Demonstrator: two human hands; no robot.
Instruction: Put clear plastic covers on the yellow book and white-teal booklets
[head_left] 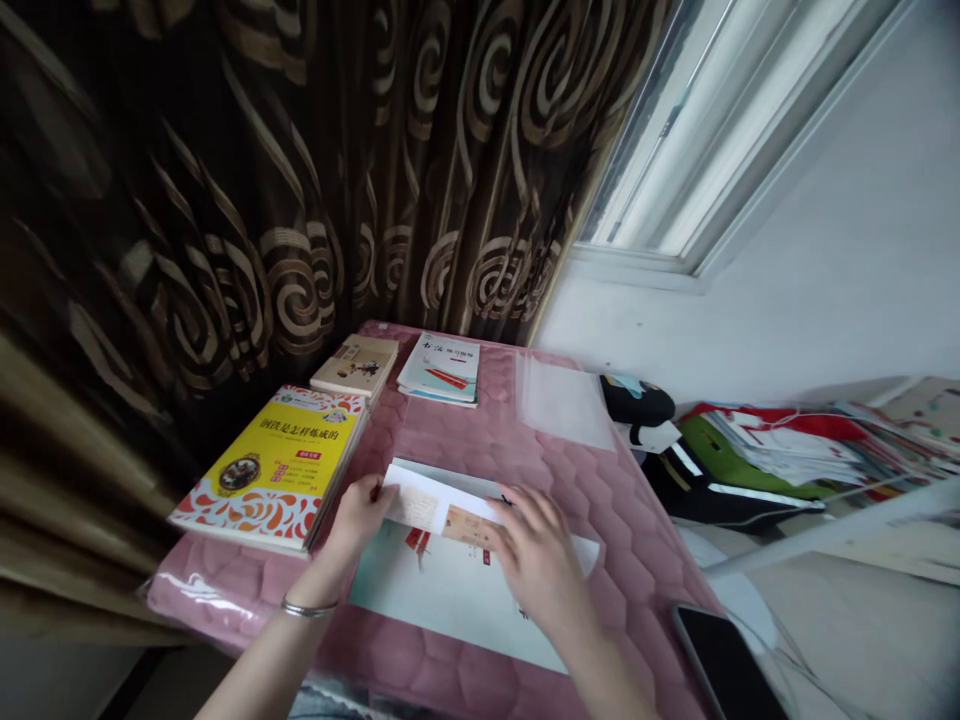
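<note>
On the pink quilted cover lies a pale blue-green booklet cover with a red picture, spread out in front of me. Across its far part runs a white folded strip, printed with small pictures of brown and cream writing. My left hand, with a silver bangle at the wrist, pinches the strip's left end between thumb and fingers. My right hand rests over the strip's right part, fingers spread and slightly bent. Its thumb is mostly hidden, and so is whatever lies under the palm.
A thick yellow book lies at left, with a smaller tan book behind it. Further back are white booklets and a clear plastic sleeve. A phone sits at the right edge, near piled bags and papers.
</note>
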